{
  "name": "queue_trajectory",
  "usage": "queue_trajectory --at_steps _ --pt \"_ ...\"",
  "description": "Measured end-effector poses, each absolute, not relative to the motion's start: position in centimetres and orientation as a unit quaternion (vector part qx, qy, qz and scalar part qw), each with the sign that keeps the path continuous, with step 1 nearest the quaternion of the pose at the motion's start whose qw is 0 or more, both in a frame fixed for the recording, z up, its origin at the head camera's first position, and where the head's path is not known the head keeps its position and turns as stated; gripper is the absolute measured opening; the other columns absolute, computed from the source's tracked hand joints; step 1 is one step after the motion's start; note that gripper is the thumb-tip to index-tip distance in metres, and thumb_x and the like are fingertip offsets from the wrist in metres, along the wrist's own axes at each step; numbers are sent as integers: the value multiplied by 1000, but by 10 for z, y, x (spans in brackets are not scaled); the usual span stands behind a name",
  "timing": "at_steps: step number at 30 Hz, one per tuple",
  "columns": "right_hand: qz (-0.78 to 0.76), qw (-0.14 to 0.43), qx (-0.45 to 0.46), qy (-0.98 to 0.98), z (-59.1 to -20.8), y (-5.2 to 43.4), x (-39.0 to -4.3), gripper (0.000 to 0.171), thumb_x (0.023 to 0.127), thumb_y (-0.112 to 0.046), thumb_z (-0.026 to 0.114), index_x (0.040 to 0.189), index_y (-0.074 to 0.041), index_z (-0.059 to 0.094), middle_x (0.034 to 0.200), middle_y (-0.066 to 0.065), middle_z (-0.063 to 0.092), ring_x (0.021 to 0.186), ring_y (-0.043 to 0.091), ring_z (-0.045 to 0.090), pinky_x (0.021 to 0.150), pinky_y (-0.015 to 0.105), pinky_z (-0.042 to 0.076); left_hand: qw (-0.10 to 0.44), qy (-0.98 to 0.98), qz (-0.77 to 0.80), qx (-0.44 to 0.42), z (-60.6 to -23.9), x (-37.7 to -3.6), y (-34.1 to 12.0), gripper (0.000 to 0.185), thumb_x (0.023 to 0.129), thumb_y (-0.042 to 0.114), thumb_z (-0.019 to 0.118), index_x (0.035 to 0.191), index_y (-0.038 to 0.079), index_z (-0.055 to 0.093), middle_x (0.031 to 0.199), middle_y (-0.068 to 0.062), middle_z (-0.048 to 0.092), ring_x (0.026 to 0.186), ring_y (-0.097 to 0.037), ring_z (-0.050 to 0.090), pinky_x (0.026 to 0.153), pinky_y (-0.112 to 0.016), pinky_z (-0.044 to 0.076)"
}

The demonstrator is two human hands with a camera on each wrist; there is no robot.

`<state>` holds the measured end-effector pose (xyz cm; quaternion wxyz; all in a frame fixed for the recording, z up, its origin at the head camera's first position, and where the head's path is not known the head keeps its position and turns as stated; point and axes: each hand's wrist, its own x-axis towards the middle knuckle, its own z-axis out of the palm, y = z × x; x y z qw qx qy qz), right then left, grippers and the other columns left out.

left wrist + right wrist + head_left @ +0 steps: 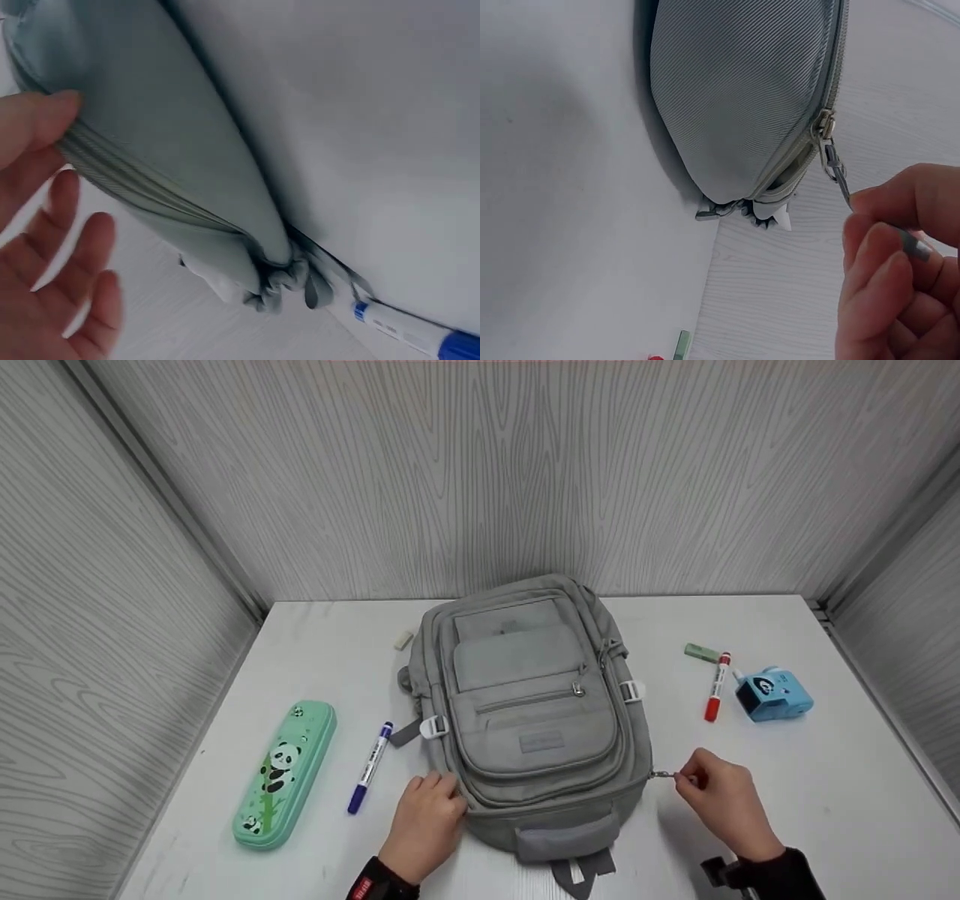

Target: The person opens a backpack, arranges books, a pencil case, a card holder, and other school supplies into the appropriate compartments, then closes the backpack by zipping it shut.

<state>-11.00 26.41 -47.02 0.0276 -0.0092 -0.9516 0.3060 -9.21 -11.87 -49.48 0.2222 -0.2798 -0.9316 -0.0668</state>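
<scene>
A grey backpack (529, 712) lies flat at the middle of the white desk (825, 795), its top handle toward the person at 6 o'clock. The right hand (720, 799), at the bag's 4 o'clock corner, pinches the metal zipper pull (661, 774) between thumb and fingertips — its grip is clamped on the pull, and the right wrist view shows the pull drawn out from the slider at the edge of the bag. The left hand (427, 821) sits at the bag's 7 o'clock corner with fingers straight and spread, fingertips pressing the side of the bag by the zip line; its grip is apart, closed round nothing. At 9 o'clock from the bag lies a blue marker (370, 767), and beyond it a green panda pencil case (285, 774). A small pale eraser (403, 640) rests at 11 o'clock. At 3 o'clock, well apart from the bag, lie a green eraser (701, 652), a red marker (717, 686) and a blue pencil sharpener (774, 694) — close together.
</scene>
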Motion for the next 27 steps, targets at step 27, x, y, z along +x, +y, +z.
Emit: queue_trajectory --at_steps 27 --pt "319 41 -17 -947 -473 256 -93 15 81 0 70 75 -9 60 65 1 60 56 5 44 51 19 38 216 -945 71 -233 -486 -95 89 6 82 29 71 76 27 71 70 11 65 65 -5 57 56 -21 39"
